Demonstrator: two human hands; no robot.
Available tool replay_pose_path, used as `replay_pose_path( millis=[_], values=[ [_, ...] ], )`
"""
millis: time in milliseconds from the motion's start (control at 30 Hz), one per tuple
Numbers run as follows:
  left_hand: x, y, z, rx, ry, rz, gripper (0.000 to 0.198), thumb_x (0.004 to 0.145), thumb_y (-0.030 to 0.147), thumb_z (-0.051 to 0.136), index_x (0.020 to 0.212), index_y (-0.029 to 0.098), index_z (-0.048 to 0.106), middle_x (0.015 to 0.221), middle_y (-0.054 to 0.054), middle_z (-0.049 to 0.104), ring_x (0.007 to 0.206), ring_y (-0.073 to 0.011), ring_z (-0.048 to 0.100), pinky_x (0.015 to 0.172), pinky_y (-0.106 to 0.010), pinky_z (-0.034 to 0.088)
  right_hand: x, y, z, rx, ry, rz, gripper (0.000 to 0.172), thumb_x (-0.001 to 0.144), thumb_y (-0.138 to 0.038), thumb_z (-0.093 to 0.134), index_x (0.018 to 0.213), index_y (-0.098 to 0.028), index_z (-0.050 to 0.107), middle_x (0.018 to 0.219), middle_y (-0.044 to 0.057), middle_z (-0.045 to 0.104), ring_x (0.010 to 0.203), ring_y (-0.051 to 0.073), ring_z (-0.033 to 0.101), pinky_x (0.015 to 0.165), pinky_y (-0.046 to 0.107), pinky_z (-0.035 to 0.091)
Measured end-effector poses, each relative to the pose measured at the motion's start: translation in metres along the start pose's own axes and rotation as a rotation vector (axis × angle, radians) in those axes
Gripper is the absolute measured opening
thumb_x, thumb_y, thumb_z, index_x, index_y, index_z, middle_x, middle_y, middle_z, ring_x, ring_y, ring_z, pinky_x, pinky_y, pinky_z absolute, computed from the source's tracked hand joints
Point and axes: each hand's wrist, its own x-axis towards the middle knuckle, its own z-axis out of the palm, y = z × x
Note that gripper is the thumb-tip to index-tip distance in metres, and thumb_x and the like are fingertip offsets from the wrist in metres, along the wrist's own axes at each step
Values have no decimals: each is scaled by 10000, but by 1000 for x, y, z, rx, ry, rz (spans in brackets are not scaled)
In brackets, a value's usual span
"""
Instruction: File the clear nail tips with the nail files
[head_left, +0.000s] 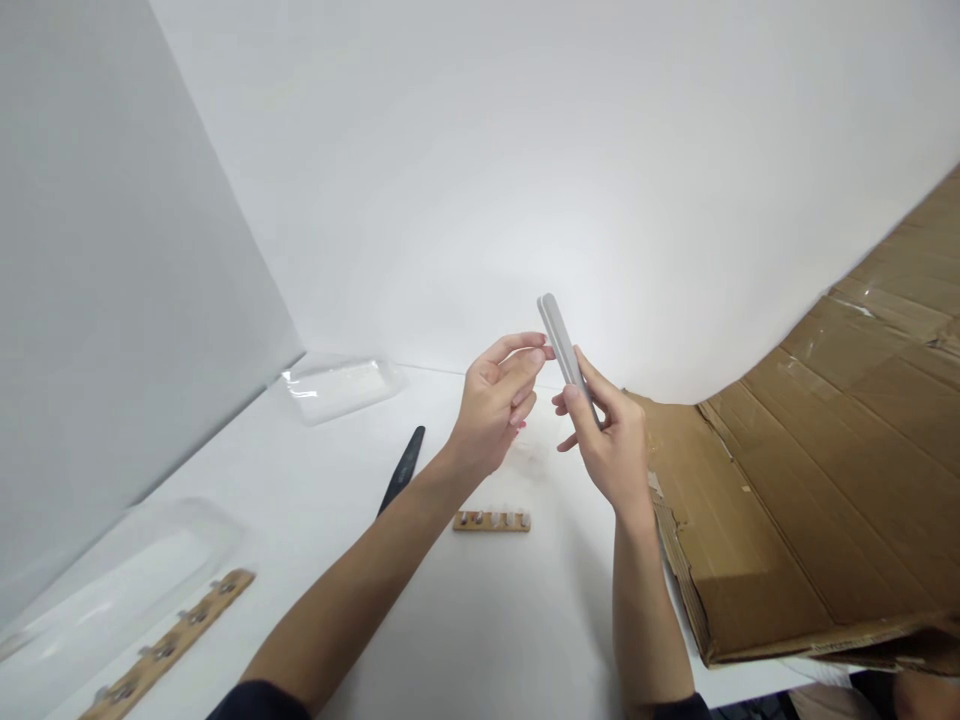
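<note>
My right hand grips a long grey nail file with rounded ends and a pale stripe along its edge, tilted with its top leaning left. My left hand is held close to the file's left side, thumb and fingers pinched together; whatever they hold, if anything, is too small to make out. Below the hands, a short wooden strip with several small clear and metallic pieces stands on the white table. A black nail file lies partly hidden behind my left forearm.
A longer wooden strip with metal clips lies at the lower left beside a clear plastic tray. A clear plastic package rests by the back wall. Brown cardboard covers the right side; a person's arm shows at the lower right.
</note>
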Motion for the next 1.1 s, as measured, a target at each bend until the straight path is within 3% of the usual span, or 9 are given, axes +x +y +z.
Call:
replay_pose_path(
  millis=[267,500,767,933,1100],
  values=[
    [-6,5,4,77,14,101,256,852,346,806,1031,176,736,1021,-89,799,421,-5,297,345,-175,278,0,0,-1,17,10,-13,548,1017,-462,604,1533,-279,614,860,11,708,825,160,689,532,238,680],
    [-16,15,6,107,-49,69,308,906,433,706,1060,168,740,690,-34,724,392,-49,279,347,-212,248,-3,-3,-3,15,58,-20,541,1006,-456,636,1518,-282,629,882,22,725,814,169,701,496,250,680],
    [-15,16,2,103,-67,75,319,922,454,689,1045,167,755,747,-61,760,378,-43,289,343,-228,241,-3,-1,-2,20,50,-7,540,1006,-443,636,1520,-279,629,908,33,748,830,179,717,506,260,687],
    [-13,11,4,160,-6,109,274,915,422,774,868,161,703,1094,-133,824,388,1,298,339,-214,235,-3,-5,-4,2,39,-2,546,1007,-435,634,1532,-288,615,901,27,743,845,180,721,527,262,697],
    [-12,7,3,158,-11,114,424,903,458,808,709,154,586,1165,-158,820,369,19,298,333,-224,217,-3,-4,-4,-4,29,-9,537,1014,-453,623,1527,-296,621,930,32,745,864,183,722,522,255,693]
  ],
)
